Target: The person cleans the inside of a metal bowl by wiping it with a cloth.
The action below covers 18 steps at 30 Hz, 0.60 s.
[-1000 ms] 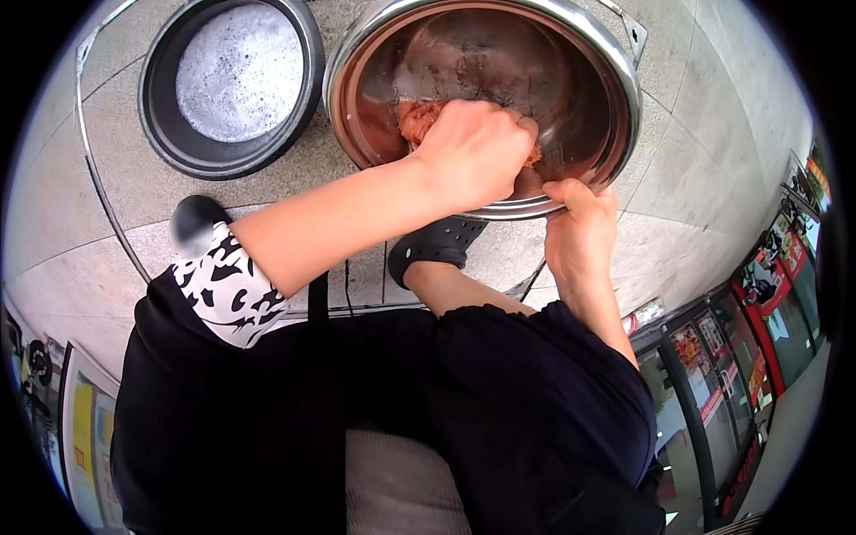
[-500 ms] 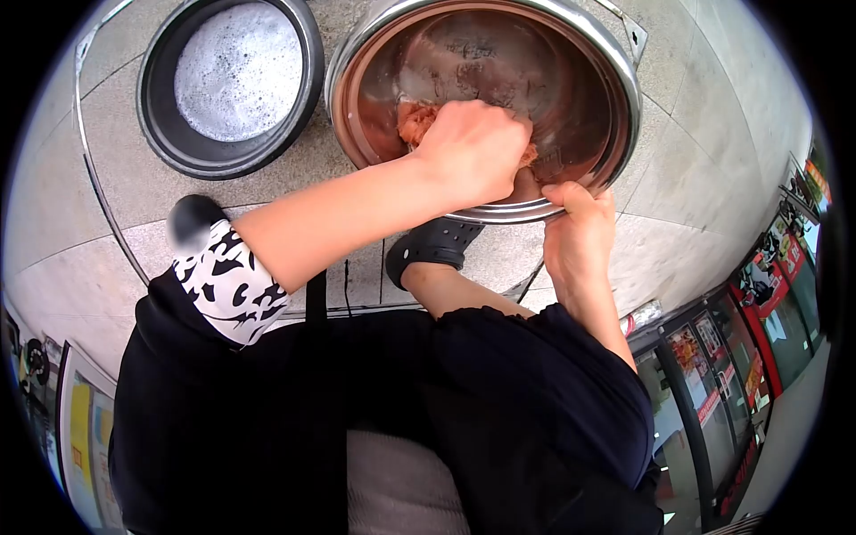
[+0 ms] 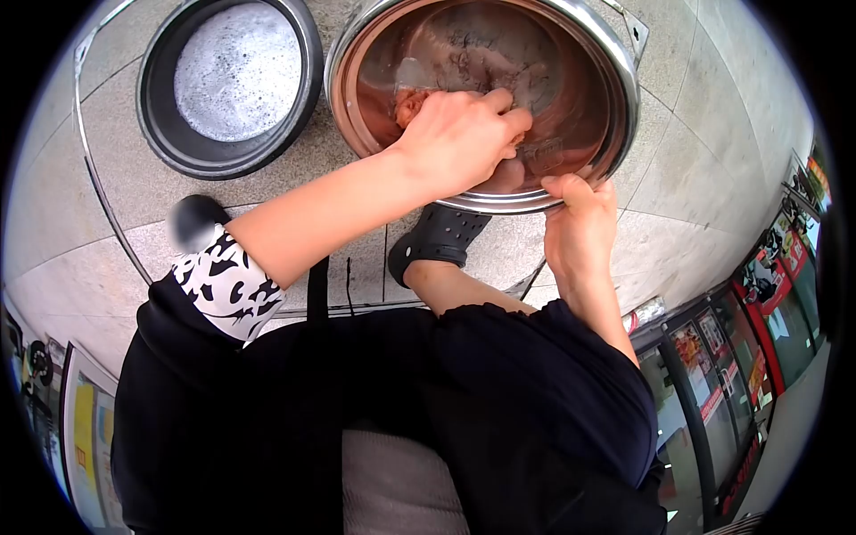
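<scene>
Left hand (image 3: 468, 138) curls around orange mesh (image 3: 412, 106), perhaps a scrubber, inside metal pot (image 3: 629, 102); right hand (image 3: 584, 214) pinches its rim. Shop signs (image 3: 711, 406) I cannot read.

The clothes (image 3: 241, 419) are dark — the cuff (image 3: 230, 292) blotched black-and-white.

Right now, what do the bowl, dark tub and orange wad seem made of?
Bowl: polished metal, likely steel, given bright reflections. Tub: matte plastic or rubber, judging by its dull surface. Wad: perhaps mesh or cloth; crumpled, mostly hidden.
</scene>
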Each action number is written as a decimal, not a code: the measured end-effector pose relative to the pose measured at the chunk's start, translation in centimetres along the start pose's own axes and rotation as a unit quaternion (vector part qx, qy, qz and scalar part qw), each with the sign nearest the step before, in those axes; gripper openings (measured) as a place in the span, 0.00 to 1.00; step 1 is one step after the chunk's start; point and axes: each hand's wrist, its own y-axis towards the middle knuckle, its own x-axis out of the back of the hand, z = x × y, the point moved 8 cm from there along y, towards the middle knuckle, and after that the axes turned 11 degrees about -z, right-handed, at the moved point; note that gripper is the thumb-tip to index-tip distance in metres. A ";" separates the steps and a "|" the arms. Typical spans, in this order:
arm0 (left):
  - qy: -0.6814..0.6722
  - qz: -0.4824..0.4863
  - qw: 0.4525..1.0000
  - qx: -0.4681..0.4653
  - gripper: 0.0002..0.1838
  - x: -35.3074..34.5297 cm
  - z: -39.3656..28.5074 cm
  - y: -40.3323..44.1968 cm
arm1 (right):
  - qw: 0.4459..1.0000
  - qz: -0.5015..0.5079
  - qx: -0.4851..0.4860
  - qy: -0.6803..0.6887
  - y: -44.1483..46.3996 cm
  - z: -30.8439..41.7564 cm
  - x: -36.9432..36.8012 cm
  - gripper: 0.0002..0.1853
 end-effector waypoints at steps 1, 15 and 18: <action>-0.020 0.023 1.000 0.000 0.08 -0.5 0.0 -0.2 | 1.000 0.009 -0.002 0.001 0.0 0.0 -0.1 0.10; 0.047 0.092 0.994 0.031 0.05 -1.9 0.7 0.4 | 1.000 0.012 0.011 -0.011 -0.4 0.5 -0.6 0.09; 0.013 0.127 0.990 0.055 0.06 -1.8 0.4 -0.3 | 1.000 0.020 0.012 -0.016 -0.4 0.6 -0.6 0.09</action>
